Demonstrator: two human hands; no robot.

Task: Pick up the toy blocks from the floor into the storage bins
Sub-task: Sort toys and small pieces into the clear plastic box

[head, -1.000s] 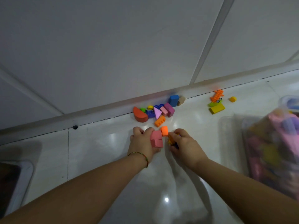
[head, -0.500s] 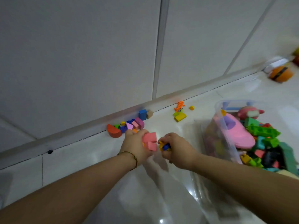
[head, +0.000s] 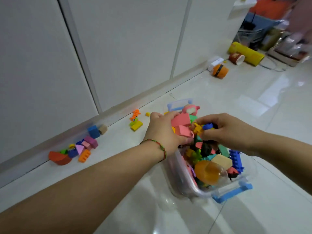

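Bin [head: 179, 180], clear plastic, blue handles, stands on floor [head: 253, 107], heaped with mixed toy blocks; orange translucent ball [head: 207, 173] near front. Left hand [head: 162, 132] grips pink foam blocks [head: 181, 123] over bin's far half. Right hand [head: 228, 130] pinches small yellow and blue pieces [head: 198, 129] just beside. Hands close together, each clamped on its load. Loose blocks lie along wall [head: 126, 48] base, left of bin: red half-round [head: 59, 158], orange brick [head: 84, 155], blue cube [head: 93, 131]. Yellow brick [head: 136, 126] nearer bin.

I take this for a room in a home. Glossy white floor tiles [head: 253, 102] meet plain white wall panels [head: 126, 48], and toy blocks [head: 84, 155] lie scattered left of the clear storage bin [head: 185, 188]. Far beyond the bin sits household clutter: a yellow roll [head: 246, 54] and a paper cup [head: 236, 58].
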